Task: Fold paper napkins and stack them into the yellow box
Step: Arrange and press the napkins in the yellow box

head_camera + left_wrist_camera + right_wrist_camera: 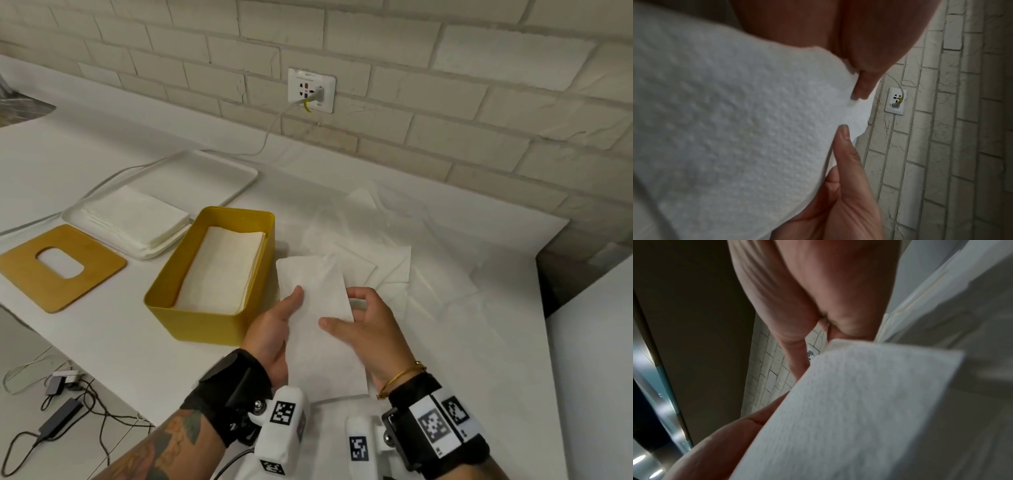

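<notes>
- You hold a folded white embossed paper napkin (317, 318), a long narrow rectangle, between both hands just to the right of the open yellow rectangular box (164, 308) on the white counter (113, 346).
- Your left hand (270, 339) grasps the napkin's left long edge, thumb on top and fingers underneath.
- Your right hand (373, 329) pinches the right long edge, thumb lying across the top face and fingers curled behind.
- The yellow box already contains a neat stack of folded napkins (219, 270), reaching most of the way up its walls.
- More loose unfolded white napkins (387, 260) lie spread on the counter beyond your hands.
- Expect the napkin to be nearly weightless, soft and limp; it likely sags or springs open if held by one corner.
- It probably tears or creases under a hard pinch, so keep holding both long edges lightly near the middle, keeping the layers pressed together.
</notes>
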`<state>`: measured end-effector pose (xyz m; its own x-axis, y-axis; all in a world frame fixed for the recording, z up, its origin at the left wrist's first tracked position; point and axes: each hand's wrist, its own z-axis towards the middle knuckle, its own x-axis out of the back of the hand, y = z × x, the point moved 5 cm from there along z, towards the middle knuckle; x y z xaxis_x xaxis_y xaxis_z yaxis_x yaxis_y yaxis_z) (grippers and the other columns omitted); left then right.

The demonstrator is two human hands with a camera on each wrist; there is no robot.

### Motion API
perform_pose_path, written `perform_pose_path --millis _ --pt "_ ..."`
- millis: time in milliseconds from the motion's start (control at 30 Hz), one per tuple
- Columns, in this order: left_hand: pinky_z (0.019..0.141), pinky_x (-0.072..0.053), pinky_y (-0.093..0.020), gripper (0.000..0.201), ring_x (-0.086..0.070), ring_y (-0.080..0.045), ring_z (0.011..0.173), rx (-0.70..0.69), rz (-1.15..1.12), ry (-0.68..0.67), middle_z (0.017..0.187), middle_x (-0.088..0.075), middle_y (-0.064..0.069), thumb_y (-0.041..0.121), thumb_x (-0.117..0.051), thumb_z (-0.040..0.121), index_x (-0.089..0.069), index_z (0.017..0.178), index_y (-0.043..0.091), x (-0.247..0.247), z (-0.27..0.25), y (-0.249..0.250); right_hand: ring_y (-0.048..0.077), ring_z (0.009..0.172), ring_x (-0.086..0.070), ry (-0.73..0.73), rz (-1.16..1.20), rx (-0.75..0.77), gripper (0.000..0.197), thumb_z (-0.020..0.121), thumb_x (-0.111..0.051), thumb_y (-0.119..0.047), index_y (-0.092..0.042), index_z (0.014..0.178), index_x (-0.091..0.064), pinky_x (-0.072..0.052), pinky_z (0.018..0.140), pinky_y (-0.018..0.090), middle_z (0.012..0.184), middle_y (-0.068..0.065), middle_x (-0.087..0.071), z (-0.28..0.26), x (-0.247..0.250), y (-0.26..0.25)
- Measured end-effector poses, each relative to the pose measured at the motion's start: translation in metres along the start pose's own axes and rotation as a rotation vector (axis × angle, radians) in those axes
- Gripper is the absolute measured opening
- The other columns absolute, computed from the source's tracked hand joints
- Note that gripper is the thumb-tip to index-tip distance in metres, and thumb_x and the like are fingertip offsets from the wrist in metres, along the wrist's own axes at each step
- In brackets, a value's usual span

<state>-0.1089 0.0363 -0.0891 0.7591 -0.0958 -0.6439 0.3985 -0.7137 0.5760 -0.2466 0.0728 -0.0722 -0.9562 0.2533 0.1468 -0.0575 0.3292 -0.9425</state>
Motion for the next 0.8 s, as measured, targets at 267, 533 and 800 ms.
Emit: perform_pose_path --millis 267,533,800 --pt "0.095 -0.052 -0.055 0.040 -0.069 -0.040 0.109 -0.091 -0.077 0.144 0.117 -0.073 -0.020 0.033 -0.058 0.100 -0.063 0.129 0.005 0.014 0.004 0.001 0.019 0.065 -0.071 -0.128 -0.275 -0.071 0.040 0.083 -0.083 -0.021 -0.019 0.116 -0.060 -0.052 0.056 0.027 0.081 0.009 -0.077 0.009 0.050 -0.021" --pt "0.103 -0.048 -0.057 0.038 -0.069 -0.039 0.111 -0.087 -0.088 0.168 0.117 -0.073 -0.018 0.032 -0.062 0.099 -0.064 0.128 0.008 0.016 0.001 -0.006 0.013 0.050 -0.064 0.221 -0.366 -0.070 0.027 0.091 -0.073 -0.033 -0.007 0.098 -0.068 -0.045 0.042 0.018 0.075 0.007 -0.073 0.067 0.074 -0.041" --pt "0.104 -0.047 -0.056 0.036 -0.069 -0.039 0.110 -0.082 -0.115 0.206 0.115 -0.074 -0.019 0.031 -0.061 0.099 -0.066 0.125 0.006 0.015 -0.006 -0.005 0.016 0.048 -0.052 0.212 -0.336 -0.118 0.030 0.086 -0.079 -0.026 -0.009 0.069 -0.061 -0.046 0.051 0.022 0.062 0.003 -0.062 0.083 0.042 -0.025"
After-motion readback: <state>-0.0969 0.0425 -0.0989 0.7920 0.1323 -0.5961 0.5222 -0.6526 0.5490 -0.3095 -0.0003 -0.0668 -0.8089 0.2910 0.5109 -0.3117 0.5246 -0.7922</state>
